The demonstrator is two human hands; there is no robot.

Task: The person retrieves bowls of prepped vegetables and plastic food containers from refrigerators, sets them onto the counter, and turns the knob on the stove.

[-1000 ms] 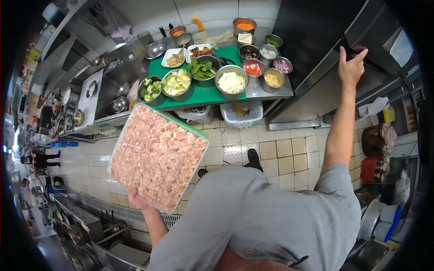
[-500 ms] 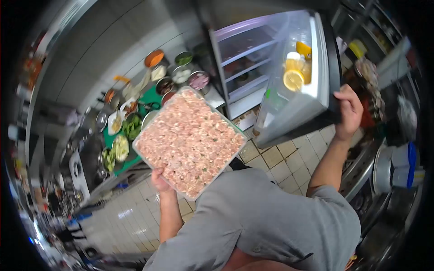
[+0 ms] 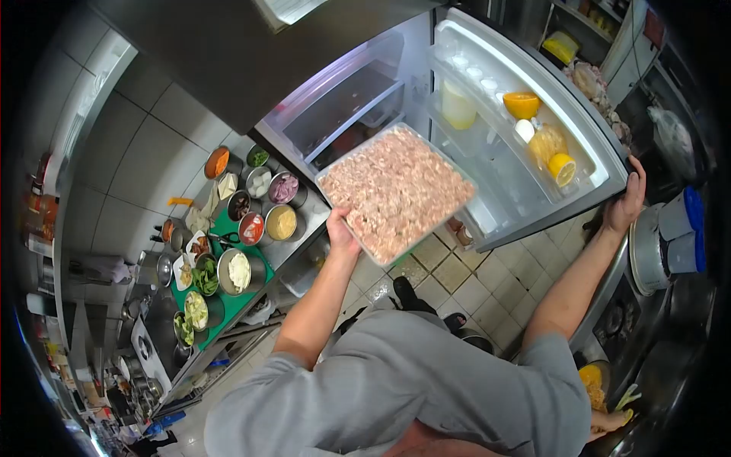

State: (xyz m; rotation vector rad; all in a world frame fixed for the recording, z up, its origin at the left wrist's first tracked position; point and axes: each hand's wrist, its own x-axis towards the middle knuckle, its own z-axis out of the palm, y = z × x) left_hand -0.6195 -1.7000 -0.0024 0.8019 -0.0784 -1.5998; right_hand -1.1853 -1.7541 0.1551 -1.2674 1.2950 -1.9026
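My left hand [image 3: 343, 232] grips the near left edge of a square clear container [image 3: 381, 261] filled level with raw minced meat [image 3: 400, 186]. It is held tilted in front of the refrigerator's lit shelves [image 3: 346, 122]. On the right, my right hand [image 3: 628, 199] is closed around the outer edge of the refrigerator door [image 3: 495, 186], which stands wide open. In the door's rack sit an orange half [image 3: 521, 105], an egg [image 3: 525, 131] and a cut lemon [image 3: 562, 169]. The thumb of my left hand shows; its fingers under the container are hidden.
Left of the refrigerator, a counter with a green board [image 3: 242, 295] bears several metal bowls of cut vegetables and a bowl with something white [image 3: 239, 272]. Blue-lidded tubs [image 3: 681, 228] and a stove [image 3: 617, 316] stand at right. Floor tiles [image 3: 457, 270] look wet.
The container has moved right and up, closer to the refrigerator shelves. The door has swung wider to the right, with my right hand still on its edge. My view has shifted.
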